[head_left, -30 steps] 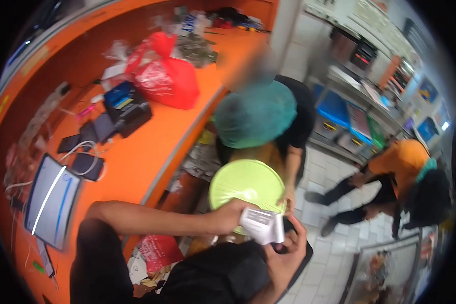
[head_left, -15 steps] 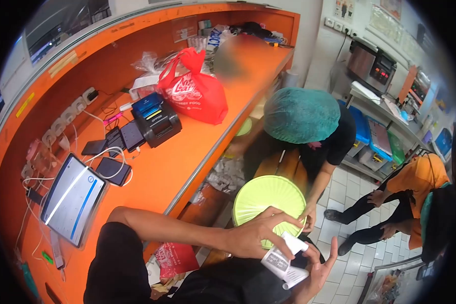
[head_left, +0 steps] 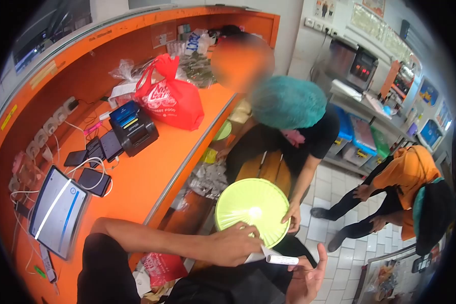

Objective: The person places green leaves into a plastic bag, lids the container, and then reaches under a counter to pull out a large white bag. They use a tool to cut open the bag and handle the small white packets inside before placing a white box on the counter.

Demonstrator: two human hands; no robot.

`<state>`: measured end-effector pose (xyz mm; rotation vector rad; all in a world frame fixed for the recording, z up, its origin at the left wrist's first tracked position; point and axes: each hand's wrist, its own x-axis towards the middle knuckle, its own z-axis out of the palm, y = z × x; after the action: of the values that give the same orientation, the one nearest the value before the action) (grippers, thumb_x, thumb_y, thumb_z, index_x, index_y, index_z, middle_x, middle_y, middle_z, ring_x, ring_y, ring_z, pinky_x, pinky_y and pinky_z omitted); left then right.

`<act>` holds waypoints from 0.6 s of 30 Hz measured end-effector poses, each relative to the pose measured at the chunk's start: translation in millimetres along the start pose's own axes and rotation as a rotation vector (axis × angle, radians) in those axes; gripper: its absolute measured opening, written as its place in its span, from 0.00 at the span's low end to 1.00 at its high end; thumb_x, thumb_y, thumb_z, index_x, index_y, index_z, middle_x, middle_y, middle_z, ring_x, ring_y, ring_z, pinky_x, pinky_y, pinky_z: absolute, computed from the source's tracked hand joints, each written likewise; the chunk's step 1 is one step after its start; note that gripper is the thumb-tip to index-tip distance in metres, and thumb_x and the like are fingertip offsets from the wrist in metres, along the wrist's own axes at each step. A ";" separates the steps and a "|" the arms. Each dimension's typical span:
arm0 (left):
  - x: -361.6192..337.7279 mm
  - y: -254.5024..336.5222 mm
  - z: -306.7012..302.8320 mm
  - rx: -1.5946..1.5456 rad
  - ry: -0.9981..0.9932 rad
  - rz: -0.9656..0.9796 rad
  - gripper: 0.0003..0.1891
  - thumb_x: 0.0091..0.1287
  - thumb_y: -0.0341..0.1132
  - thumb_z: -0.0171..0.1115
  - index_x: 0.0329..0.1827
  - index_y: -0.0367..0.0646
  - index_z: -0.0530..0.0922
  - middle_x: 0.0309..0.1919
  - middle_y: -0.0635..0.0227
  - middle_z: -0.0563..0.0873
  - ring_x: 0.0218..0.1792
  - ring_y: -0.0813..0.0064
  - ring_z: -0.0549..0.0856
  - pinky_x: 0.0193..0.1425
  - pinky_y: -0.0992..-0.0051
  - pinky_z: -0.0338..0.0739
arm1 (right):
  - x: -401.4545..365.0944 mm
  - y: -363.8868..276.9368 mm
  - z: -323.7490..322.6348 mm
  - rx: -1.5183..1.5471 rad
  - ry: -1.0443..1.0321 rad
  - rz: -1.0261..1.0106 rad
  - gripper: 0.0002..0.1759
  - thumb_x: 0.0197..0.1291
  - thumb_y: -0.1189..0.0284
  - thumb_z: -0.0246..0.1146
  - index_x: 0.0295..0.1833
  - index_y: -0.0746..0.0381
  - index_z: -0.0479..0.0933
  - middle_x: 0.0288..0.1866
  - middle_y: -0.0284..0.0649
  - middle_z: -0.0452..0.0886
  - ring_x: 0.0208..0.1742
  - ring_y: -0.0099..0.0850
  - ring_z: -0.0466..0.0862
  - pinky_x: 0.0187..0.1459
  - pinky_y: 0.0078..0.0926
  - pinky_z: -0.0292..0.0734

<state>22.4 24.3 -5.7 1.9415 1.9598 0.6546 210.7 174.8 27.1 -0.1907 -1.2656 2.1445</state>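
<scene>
My left hand (head_left: 238,244) is closed on one end of a white paper strip (head_left: 282,260), its fingers close to the lime-green round lid (head_left: 253,210). The printed strip has a rolled end that reaches toward my right hand (head_left: 309,278). That hand is at the lower right with its index finger raised; its thumb side meets the rolled end of the strip. A seated person in a green hair net (head_left: 289,103) has one hand (head_left: 293,217) on the right rim of the green lid.
The orange counter (head_left: 152,177) carries a tablet (head_left: 58,212), phones, cables, a black printer (head_left: 134,129) and a red bag (head_left: 171,96). A person in orange (head_left: 409,169) is at the right on the tiled floor. A cooker (head_left: 353,63) stands behind.
The view has shifted, so the counter items sit further left. My left hand has turned over the paper, which now shows as a narrow roll. My right hand has moved lower.
</scene>
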 end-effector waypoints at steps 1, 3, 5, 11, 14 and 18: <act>-0.2 0.3 -3.9 0.026 -0.008 -0.056 0.20 0.57 0.28 0.63 0.55 0.44 0.81 0.56 0.65 0.82 0.59 0.59 0.76 0.63 0.58 0.68 | -1.8 0.0 3.8 -0.020 -0.012 0.032 0.40 0.65 0.70 0.64 0.75 0.71 0.52 0.45 0.46 0.83 0.40 0.29 0.78 0.48 0.24 0.73; -0.9 -0.9 -1.6 -0.019 0.025 -0.060 0.19 0.58 0.28 0.62 0.55 0.40 0.80 0.59 0.65 0.80 0.59 0.59 0.76 0.62 0.59 0.69 | -3.7 0.0 8.9 -0.155 -0.010 0.178 0.36 0.65 0.71 0.65 0.73 0.70 0.57 0.44 0.43 0.83 0.39 0.25 0.76 0.44 0.20 0.71; 2.6 -4.8 5.6 -0.127 0.102 -0.102 0.17 0.59 0.28 0.61 0.52 0.37 0.80 0.63 0.63 0.78 0.60 0.58 0.75 0.63 0.58 0.69 | -0.9 5.9 11.1 -0.195 0.031 0.303 0.34 0.63 0.77 0.67 0.72 0.64 0.61 0.43 0.35 0.82 0.37 0.18 0.73 0.41 0.15 0.69; -2.9 -4.5 10.8 -0.363 0.030 0.031 0.19 0.61 0.33 0.58 0.53 0.30 0.78 0.73 0.37 0.56 0.76 0.39 0.51 0.75 0.47 0.52 | 7.3 24.6 17.3 -0.434 0.096 0.279 0.35 0.61 0.85 0.66 0.71 0.60 0.61 0.39 0.30 0.78 0.33 0.15 0.68 0.36 0.11 0.65; -4.3 -6.5 14.1 -0.252 0.100 -0.038 0.15 0.61 0.38 0.63 0.45 0.35 0.82 0.78 0.40 0.46 0.76 0.37 0.48 0.76 0.45 0.48 | 12.7 22.8 17.2 -0.426 0.089 0.313 0.37 0.60 0.84 0.67 0.72 0.61 0.59 0.42 0.32 0.78 0.35 0.17 0.70 0.37 0.13 0.66; -6.4 -3.9 11.3 -0.143 0.099 -0.240 0.21 0.61 0.44 0.65 0.49 0.36 0.83 0.78 0.38 0.44 0.76 0.37 0.47 0.74 0.45 0.50 | 10.6 64.9 -15.3 -0.472 0.070 0.245 0.39 0.58 0.82 0.68 0.71 0.68 0.56 0.37 0.43 0.85 0.40 0.23 0.81 0.48 0.17 0.72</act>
<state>25.2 19.2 -17.9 1.5877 2.0986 0.8123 179.8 170.4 -32.8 -0.6404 -1.7660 1.9754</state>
